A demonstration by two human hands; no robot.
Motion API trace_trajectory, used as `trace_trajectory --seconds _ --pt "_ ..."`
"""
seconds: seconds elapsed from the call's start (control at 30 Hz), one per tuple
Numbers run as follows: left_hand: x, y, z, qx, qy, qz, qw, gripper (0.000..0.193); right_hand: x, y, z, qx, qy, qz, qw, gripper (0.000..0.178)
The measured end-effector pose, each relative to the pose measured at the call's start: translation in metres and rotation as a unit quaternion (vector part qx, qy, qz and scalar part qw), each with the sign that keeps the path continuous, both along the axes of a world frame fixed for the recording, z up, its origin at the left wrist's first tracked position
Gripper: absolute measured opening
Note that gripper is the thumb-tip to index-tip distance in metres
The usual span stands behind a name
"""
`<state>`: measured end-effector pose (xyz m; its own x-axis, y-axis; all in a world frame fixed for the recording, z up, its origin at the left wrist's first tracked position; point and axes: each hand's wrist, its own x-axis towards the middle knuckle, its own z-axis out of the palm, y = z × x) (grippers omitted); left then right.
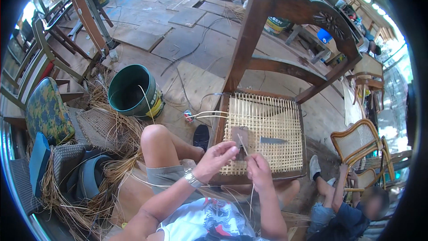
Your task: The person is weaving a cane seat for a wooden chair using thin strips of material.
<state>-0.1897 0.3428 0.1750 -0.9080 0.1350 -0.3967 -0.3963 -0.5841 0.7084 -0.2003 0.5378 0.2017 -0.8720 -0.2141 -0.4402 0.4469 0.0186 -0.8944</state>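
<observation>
Over the near edge of a wooden chair's half-woven cane seat [292,120], my right hand [259,172] is closed on a thin pale cane strand [244,150]. The strand's upper end slants up to the left, and a tail hangs below the fist. Just left of it my left hand [214,159], with a metal watch on the wrist, is closed in a pinch beside the strand; what its fingertips hold is too small to make out. Beyond the fingertips lies a flat brown piece [240,136] on the weave. A dark knife blade [273,140] rests to its right.
Left of my knee stands a green bucket [136,91] with a strand over its rim. Loose cane bundles [120,169] and cushions [49,107] crowd the left. The chair's carved backrest [290,69] rises ahead. At the lower right another person [343,214] handles a rattan chair [361,143].
</observation>
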Motion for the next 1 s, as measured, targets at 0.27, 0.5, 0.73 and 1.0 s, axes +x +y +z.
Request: trace_trajectory --seconds 0.27,0.5,0.73,1.0 --pt "0.014 0.044 0.001 -0.256 0.118 -0.047 0.958 0.067 -0.029 -0.015 -0.003 -0.086 -0.014 -0.047 0.995 0.011" --pt "0.033 0.097 0.027 -0.204 0.176 -0.036 0.962 0.056 -0.077 -0.007 0.005 -0.327 0.011 -0.262 0.908 0.010" --pt "0.050 -0.020 0.058 -0.320 0.133 -0.232 0.909 0.034 -0.078 0.087 0.019 -0.329 0.042 -0.220 0.917 0.007" --pt "0.155 -0.279 0.093 -0.483 -0.099 -0.138 0.859 0.015 -0.087 0.253 -0.003 -0.128 0.130 -0.318 0.930 0.005"
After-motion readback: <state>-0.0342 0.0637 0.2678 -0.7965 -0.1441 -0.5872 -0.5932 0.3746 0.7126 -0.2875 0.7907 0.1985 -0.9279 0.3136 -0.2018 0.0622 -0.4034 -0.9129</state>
